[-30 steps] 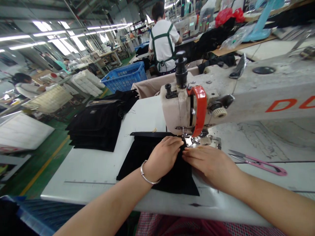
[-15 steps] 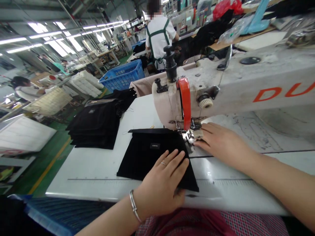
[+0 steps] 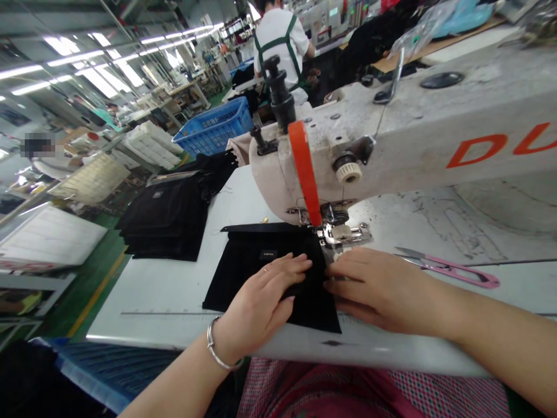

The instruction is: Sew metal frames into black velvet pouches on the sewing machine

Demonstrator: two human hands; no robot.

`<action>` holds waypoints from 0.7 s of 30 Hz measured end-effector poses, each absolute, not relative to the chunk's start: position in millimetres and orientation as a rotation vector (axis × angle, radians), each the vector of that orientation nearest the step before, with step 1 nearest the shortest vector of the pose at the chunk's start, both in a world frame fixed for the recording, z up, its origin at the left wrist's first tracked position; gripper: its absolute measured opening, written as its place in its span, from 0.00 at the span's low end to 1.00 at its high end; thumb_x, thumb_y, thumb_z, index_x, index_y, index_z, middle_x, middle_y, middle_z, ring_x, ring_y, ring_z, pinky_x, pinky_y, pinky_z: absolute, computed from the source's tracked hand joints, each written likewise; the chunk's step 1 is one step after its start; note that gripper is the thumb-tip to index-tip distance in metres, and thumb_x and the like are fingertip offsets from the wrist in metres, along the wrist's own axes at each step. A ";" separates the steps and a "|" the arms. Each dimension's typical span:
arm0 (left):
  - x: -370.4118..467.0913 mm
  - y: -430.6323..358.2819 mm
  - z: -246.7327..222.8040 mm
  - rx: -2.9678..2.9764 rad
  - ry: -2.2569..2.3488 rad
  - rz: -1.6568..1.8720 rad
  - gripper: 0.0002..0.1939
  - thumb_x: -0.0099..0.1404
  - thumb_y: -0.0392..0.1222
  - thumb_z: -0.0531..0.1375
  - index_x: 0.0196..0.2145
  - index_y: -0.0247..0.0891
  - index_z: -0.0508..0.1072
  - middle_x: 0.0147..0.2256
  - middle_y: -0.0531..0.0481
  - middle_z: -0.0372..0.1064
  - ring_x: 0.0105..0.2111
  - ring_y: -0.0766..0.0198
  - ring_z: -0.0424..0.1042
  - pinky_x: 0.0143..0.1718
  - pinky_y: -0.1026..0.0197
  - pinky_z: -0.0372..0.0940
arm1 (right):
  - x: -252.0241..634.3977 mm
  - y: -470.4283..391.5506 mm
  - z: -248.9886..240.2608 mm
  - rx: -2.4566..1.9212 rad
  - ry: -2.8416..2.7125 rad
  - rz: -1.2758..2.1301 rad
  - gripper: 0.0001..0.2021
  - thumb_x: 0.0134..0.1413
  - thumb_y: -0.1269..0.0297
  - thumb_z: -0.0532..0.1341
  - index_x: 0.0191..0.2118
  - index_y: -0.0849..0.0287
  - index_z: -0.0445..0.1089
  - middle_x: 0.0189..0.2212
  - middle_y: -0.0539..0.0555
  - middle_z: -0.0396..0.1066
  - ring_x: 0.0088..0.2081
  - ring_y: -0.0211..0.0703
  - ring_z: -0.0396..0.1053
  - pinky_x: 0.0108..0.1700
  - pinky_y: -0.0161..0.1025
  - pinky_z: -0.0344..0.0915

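Observation:
A flat black fabric piece point(image 3: 243, 278) with a small label lies on the sewing machine table, its upper right corner by the presser foot point(image 3: 339, 233). My left hand point(image 3: 265, 299) rests on the fabric, palm down, with its fingers stretched out below and right of the label. At the fabric's right edge, my right hand point(image 3: 383, 290) lies with extended fingers touching the edge just below the presser foot. Its fingertips are partly hidden. Pink-handled thread snips point(image 3: 461, 271) lie on the table behind my right wrist.
The sewing machine point(image 3: 391, 145) spans the right side, with an orange lever point(image 3: 304, 174) at its head. A stack of black fabric pieces point(image 3: 165, 217) sits at the table's left. Beyond it are a blue crate point(image 3: 213, 125) and a person in a white shirt point(image 3: 278, 46).
My right hand has come back from beside the presser foot to the fabric's right edge, and the snips now show. My left hand has shifted left over the fabric.

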State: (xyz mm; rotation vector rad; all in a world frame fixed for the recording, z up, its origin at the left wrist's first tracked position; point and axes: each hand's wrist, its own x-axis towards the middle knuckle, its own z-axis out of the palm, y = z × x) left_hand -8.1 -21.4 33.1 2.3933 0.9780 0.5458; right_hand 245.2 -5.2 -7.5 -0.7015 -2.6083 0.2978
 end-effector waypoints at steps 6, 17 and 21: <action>-11.3 -23.0 23.5 2.283 1.062 0.659 0.19 0.68 0.29 0.49 0.55 0.36 0.65 0.56 0.49 0.65 0.57 0.67 0.64 0.60 0.63 0.60 | 248.0 0.1 -15.1 -0.743 -2.495 0.276 0.10 0.63 0.62 0.57 0.34 0.60 0.72 0.32 0.53 0.70 0.37 0.44 0.66 0.42 0.45 0.65; -1.7 -22.1 17.8 2.706 0.791 0.474 0.16 0.62 0.27 0.51 0.47 0.26 0.68 0.55 0.37 0.65 0.59 0.54 0.61 0.62 0.50 0.60 | 244.6 -3.9 -9.8 -0.679 -2.580 0.327 0.09 0.60 0.69 0.57 0.42 0.59 0.73 0.40 0.56 0.70 0.41 0.45 0.65 0.44 0.47 0.66; 7.6 -24.8 12.9 2.934 0.740 0.312 0.14 0.64 0.32 0.53 0.46 0.24 0.70 0.54 0.35 0.66 0.58 0.50 0.62 0.62 0.50 0.60 | 245.3 -5.7 -14.6 -0.773 -2.513 0.285 0.11 0.62 0.71 0.54 0.47 0.63 0.70 0.49 0.58 0.68 0.49 0.47 0.64 0.52 0.49 0.66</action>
